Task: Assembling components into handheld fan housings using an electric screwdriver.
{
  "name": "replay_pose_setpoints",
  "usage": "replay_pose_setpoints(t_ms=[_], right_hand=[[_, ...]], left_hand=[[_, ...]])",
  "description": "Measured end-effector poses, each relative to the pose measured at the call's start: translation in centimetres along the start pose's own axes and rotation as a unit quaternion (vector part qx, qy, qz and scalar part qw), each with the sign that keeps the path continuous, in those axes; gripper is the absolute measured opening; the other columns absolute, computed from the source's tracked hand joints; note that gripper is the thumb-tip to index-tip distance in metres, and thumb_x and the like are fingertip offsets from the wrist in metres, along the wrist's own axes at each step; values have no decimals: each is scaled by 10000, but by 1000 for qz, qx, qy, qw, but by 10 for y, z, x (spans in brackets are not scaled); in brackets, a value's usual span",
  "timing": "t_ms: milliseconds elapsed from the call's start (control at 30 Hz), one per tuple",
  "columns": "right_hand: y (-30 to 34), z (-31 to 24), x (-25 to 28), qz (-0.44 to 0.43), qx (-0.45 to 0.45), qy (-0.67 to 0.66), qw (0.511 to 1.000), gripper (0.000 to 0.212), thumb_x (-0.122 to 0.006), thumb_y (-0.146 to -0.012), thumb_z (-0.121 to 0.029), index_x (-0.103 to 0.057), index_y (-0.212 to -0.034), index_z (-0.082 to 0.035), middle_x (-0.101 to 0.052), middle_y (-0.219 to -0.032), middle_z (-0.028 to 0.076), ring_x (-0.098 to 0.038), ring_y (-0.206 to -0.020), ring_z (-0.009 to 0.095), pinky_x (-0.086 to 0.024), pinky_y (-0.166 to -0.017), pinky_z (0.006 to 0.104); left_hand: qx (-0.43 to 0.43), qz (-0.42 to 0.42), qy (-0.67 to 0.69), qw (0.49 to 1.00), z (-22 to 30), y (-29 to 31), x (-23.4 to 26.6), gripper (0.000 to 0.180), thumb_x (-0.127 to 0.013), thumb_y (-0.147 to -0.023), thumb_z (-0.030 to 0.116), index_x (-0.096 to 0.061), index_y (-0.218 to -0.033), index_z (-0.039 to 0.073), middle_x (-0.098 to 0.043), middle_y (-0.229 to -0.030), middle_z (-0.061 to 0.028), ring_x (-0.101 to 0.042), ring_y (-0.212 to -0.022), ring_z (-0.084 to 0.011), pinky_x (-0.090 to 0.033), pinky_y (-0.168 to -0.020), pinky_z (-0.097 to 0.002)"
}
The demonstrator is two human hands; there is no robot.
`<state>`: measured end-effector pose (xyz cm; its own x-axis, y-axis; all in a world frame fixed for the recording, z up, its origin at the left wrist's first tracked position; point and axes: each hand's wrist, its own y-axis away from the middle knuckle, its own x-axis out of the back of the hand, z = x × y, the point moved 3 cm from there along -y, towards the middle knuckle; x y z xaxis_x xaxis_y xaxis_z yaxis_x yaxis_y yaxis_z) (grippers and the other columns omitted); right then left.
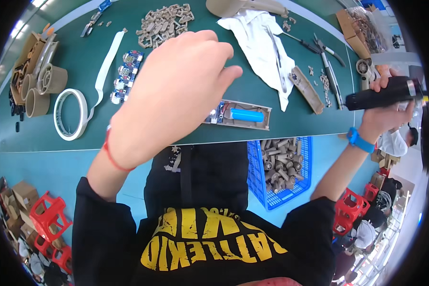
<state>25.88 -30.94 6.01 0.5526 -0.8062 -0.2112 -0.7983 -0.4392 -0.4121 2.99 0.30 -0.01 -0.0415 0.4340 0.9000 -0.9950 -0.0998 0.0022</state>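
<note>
My left hand [181, 81] is raised over the table, back upward, its fingers curled under and the thumb at the right. The curled fingertips are hidden, so anything in them is too. Beneath it lies a beige casing half [265, 125] with a blue cylindrical battery [247, 115] and a small circuit board [218, 113]; my hand covers part of it. Out at the right, my right hand [385, 117] is wrapped round a black electric screwdriver [381, 94], held sideways above the table edge.
White tape [57, 117], circuit boards [127, 71] and small beige parts [162, 26] lie on the green table [176, 136]. A white cloth [257, 40], pliers [329, 50] and another casing half [306, 90] are right of centre. A blue basket [257, 183] of beige parts stands below.
</note>
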Motion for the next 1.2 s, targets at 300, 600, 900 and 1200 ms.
replay_pose_setpoints(t_ms=[300,600,900,1200], right_hand=[[-29,54,125,128,-181,692,687,651,-563,-866,-608,-627,-1133,-18,-658,-884,88,-615,-765,129,-487,-722,270],[90,53,-167,-277,8,536,797,528,-767,-740,-195,-585,-1213,-48,-616,-1162,113,-584,-1034,246,-456,-894,335],[124,105,-190,-329,18,471,818,473,-817,-653,-114,-598,-1068,-55,-628,-844,110,-619,-713,260,-480,-607,313],[125,113,-192,-323,44,427,843,506,-831,-621,-64,-588,-1063,-32,-640,-835,120,-628,-681,249,-480,-590,289]], left_hand=[[-87,-13,41,995,2,35,-7,373,-791,-687,123,-530,-947,68,-567,-881,-68,-533,-897,-261,-412,-829,-357],[-154,-97,17,983,-10,13,-9,348,-757,-672,100,-503,-909,77,-578,-792,-83,-549,-820,-279,-441,-729,-385],[-138,-243,62,958,-10,-4,-17,305,-709,-681,131,-540,-925,63,-591,-778,-98,-582,-813,-295,-465,-724,-376],[-137,-274,107,946,-14,-6,-19,278,-657,-644,132,-610,-893,18,-625,-775,-141,-624,-778,-317,-505,-700,-385]])
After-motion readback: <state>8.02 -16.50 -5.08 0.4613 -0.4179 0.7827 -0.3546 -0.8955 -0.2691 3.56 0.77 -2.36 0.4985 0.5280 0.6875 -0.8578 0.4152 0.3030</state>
